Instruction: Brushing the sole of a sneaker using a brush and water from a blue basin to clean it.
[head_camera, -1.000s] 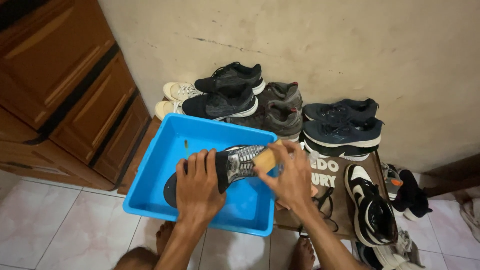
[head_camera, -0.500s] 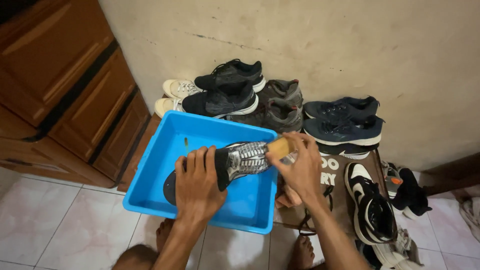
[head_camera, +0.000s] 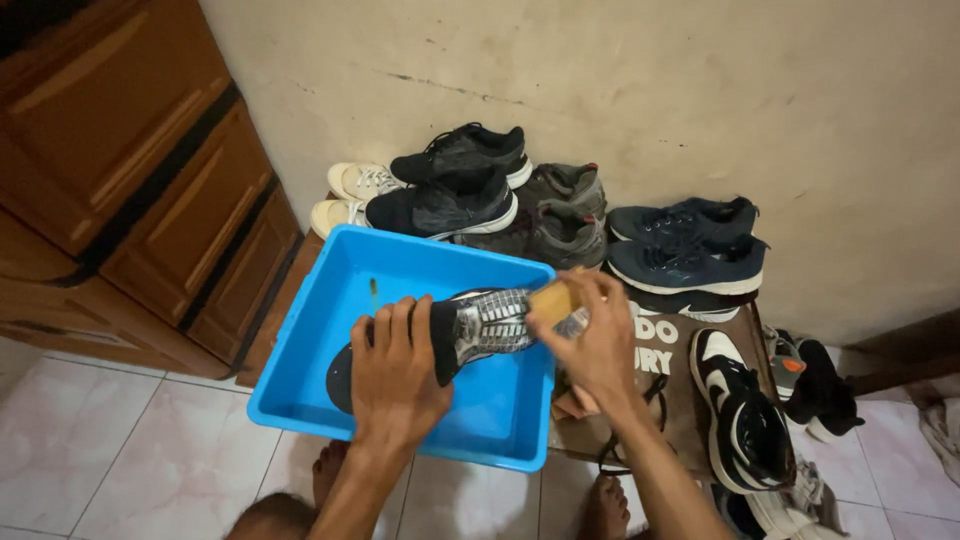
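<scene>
1. Where the brown wooden cabinet (head_camera: 130, 170) fills the left edge, the pale tiled floor (head_camera: 100, 450) runs below it, and a rectangular bright blue plastic tub (head_camera: 330, 300) sits just beside the cabinet's foot.
2. The left hand (head_camera: 395, 370) lies flat over the heel half of a black and grey mesh running shoe (head_camera: 480, 322), fingers together and curled down on it, pinning it inside the tub with its sole turned partly upward.
3. The right hand (head_camera: 597, 345) has its fingers closed around a tan wooden-backed scrubbing brush (head_camera: 552, 298), which is pressed on the toe end of the shoe near the tub's right wall.
4. Behind the tub, against the cream wall (head_camera: 600, 90), stand cream canvas sneakers (head_camera: 350, 195), black trainers (head_camera: 450, 180), grey trainers (head_camera: 565, 215) and navy trainers (head_camera: 685, 245).
5. To the right, a black and white sneaker (head_camera: 745, 420) rests on a brown cardboard sheet (head_camera: 665, 345).
6. Risks, as I judge them: the shoe is held only by downward pressure, so a hard brush stroke could make it slide or twist out; the brush works close to the rim, so water could splash onto the cardboard and the dry pairs behind.
</scene>
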